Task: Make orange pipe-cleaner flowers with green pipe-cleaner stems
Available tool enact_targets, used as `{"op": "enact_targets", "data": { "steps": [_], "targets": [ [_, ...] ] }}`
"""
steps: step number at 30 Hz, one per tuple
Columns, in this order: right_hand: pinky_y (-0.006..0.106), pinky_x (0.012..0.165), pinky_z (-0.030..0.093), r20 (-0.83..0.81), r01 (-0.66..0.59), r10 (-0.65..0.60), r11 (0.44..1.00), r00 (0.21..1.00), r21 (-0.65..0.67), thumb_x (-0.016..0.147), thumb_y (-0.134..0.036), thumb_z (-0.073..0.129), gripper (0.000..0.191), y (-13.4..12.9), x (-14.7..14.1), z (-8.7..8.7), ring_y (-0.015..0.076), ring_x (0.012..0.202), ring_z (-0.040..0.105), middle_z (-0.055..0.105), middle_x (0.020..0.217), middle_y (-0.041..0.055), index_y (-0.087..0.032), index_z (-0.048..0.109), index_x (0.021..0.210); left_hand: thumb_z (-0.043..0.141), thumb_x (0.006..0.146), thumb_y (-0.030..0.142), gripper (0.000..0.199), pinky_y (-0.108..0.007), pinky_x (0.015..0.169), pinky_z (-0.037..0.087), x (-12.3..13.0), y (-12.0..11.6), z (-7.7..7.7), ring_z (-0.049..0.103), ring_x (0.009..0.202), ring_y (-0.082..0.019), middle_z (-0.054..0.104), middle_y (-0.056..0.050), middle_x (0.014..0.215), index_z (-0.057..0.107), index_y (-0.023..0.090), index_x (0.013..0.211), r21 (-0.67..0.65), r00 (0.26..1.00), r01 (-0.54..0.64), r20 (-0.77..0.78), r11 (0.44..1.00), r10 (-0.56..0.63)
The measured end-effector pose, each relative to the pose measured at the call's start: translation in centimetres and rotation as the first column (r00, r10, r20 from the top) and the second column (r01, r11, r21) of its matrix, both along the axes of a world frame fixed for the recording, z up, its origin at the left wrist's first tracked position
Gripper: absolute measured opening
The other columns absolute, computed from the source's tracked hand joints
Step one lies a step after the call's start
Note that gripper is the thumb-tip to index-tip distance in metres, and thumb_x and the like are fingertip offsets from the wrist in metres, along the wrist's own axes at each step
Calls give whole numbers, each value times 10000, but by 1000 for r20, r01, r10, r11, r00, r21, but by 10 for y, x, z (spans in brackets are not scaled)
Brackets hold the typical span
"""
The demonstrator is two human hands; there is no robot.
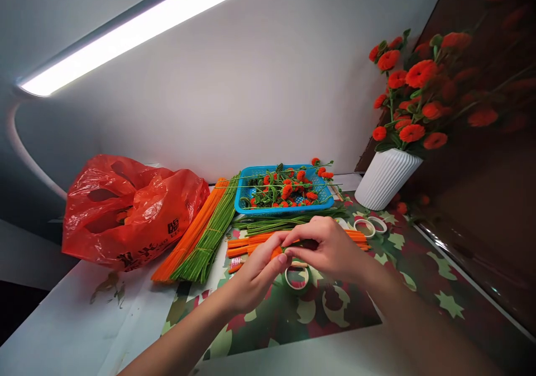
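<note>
Flowers (pixel 287 190) heaped in blue basket (pixel 239 198), apparently finished; orange piece (pixel 276 252) pinched by left hand (pixel 260 268) and right hand (pixel 324 247), seemingly midway; orange strips (pixel 188 236) and green strips (pixel 208 239) left bundled.

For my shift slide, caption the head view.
Left hand and right hand pinch orange chenille near blue basket of flowers.

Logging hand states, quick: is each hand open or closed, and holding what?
Left hand: closed on a small orange piece.
Right hand: curled in at that piece; whether it grips it cannot be told.
</note>
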State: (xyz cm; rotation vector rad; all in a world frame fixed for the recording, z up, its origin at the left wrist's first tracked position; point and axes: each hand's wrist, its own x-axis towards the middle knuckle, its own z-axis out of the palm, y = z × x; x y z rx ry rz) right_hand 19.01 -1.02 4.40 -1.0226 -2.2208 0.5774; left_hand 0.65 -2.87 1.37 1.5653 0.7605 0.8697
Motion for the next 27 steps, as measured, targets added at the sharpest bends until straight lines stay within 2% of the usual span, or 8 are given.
{"op": "enact_targets", "data": {
  "steps": [3, 6, 9, 14, 18, 23, 27],
  "targets": [
    [244, 596, 309, 57, 4, -5, 1000, 998, 23, 812, -228, 624, 71, -3, -2, 1, 98, 528, 486, 649, 595, -32, -224, 695, 818, 450, 912, 334, 395, -268, 772, 424, -2, 0, -3, 511, 826, -178, 575, -56, 996, 498, 259, 1296, -77, 1000, -22, 15, 997, 23],
    [281, 647, 280, 218, -55, 8, 976, 976, 211, 875, -213, 529, 160, -8, -6, 2, 120, 607, 478, 632, 641, 0, -189, 646, 769, 393, 913, 289, 488, -241, 621, 374, -3, 1, -7, 414, 649, -142, 479, 11, 719, 344, 245, 1396, -183, 999, -33, 12, 983, 35],
    [295, 669, 272, 333, -110, 6, 949, 943, 294, 919, -184, 441, 227, -9, -10, 0, 150, 727, 476, 624, 761, 36, -168, 587, 745, 345, 913, 287, 509, -230, 544, 300, -2, 3, -10, 304, 584, -128, 338, 48, 625, 281, 215, 1413, -221, 998, -60, -3, 973, 61],
    [278, 664, 290, 322, -93, 46, 987, 946, 132, 949, -176, 380, 215, -7, -19, -13, 132, 682, 459, 587, 766, 8, -174, 509, 777, 333, 914, 319, 451, -223, 509, 260, -1, 8, -15, 273, 552, -115, 311, 57, 619, 358, 215, 1353, -234, 990, -138, -34, 962, 134],
    [268, 621, 285, 267, 28, -24, 1000, 963, -10, 963, -224, 372, 193, -9, -28, -22, 131, 653, 464, 589, 786, 6, -178, 483, 812, 369, 903, 342, 400, -222, 564, 347, 0, 12, -17, 391, 614, -120, 441, 32, 713, 430, 219, 1278, -281, 979, -202, -43, 938, 198],
    [278, 628, 286, 230, 60, -58, 998, 971, -4, 956, -178, 359, 220, -8, -35, -34, 144, 649, 468, 572, 738, 14, -179, 466, 764, 393, 899, 457, 401, -257, 628, 415, 2, 15, -18, 492, 722, -163, 533, -9, 785, 512, 182, 1166, -191, 959, -282, -93, 940, 268],
    [276, 648, 303, 118, 107, -101, 993, 988, -45, 949, -186, 380, 205, -7, -40, -45, 148, 676, 493, 571, 738, 15, -187, 456, 758, 403, 896, 424, 330, -243, 569, 388, 1, 17, -21, 471, 645, -149, 519, 13, 711, 545, 186, 1077, -142, 943, -327, -116, 934, 312]
  ]
}}
